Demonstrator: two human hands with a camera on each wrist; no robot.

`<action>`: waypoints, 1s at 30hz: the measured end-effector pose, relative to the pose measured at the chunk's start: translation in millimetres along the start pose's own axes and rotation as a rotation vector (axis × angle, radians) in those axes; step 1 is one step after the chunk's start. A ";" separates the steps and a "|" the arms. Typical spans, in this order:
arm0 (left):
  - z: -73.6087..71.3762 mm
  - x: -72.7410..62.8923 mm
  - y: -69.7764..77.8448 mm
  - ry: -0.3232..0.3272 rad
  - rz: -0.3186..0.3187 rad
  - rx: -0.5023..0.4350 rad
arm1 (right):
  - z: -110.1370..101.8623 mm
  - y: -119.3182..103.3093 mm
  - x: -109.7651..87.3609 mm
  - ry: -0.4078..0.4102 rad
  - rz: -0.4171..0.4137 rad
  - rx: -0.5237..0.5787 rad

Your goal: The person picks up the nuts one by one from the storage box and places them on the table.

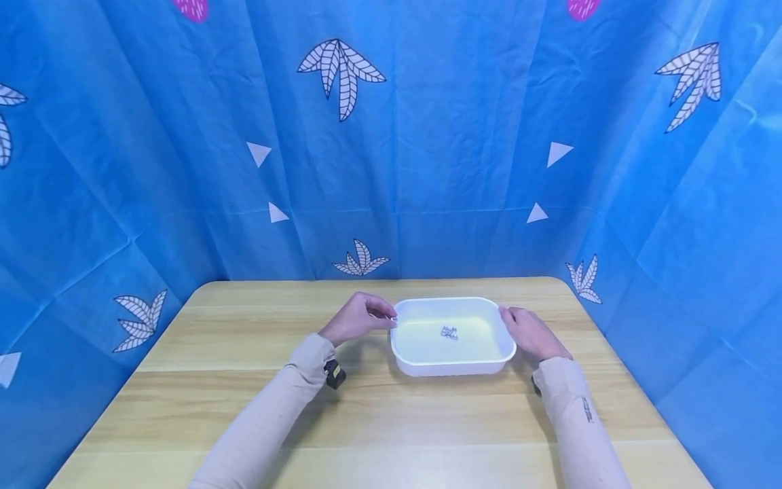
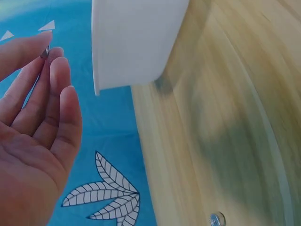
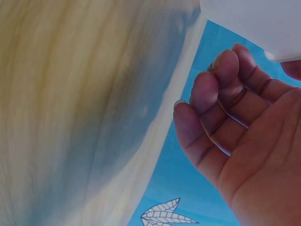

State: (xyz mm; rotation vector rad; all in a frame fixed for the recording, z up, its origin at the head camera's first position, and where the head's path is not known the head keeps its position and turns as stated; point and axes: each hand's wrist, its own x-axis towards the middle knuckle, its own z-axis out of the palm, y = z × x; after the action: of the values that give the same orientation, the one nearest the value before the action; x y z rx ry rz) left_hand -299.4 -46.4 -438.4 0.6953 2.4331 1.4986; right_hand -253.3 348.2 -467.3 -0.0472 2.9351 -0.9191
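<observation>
A white plastic basin [image 1: 452,369] is at the far middle of the table, with several small silvery pieces [image 1: 449,333] clustered on its floor. Beside its left rim, my left hand [image 1: 362,316] pinches a tiny shiny metal piece [image 2: 45,52] between thumb and forefinger; its other fingers are loosely bent. The fingertips hide most of this piece, so I cannot tell its kind. My right hand [image 1: 530,333] grips the basin's right rim, thumb [image 3: 292,69] at the edge and fingers bent along the outside.
A small shiny metal ring-like piece [image 2: 217,219] lies on the wooden table [image 1: 391,421], low in the left wrist view. Blue patterned cloth [image 1: 427,149] hangs behind the table and along both sides.
</observation>
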 end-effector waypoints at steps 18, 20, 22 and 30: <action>-13.9 -11.1 -22.5 0.050 -0.044 0.050 | 1.6 2.9 2.5 -0.010 0.011 0.012; -14.8 -12.0 -25.0 0.050 -0.055 0.056 | 1.8 2.9 2.7 -0.011 0.012 0.013; -15.7 -12.8 -27.6 0.048 -0.065 0.063 | 2.0 2.9 2.8 -0.010 0.011 0.016; -21.3 -16.9 -34.6 0.052 -0.103 0.100 | 1.0 3.7 1.7 0.003 -0.003 0.004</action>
State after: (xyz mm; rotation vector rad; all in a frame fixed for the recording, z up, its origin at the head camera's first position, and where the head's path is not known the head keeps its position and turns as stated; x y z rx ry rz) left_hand -303.2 -84.4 -460.2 0.5461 2.5553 1.3807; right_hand -254.9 350.6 -470.3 -0.0504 2.9372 -0.9261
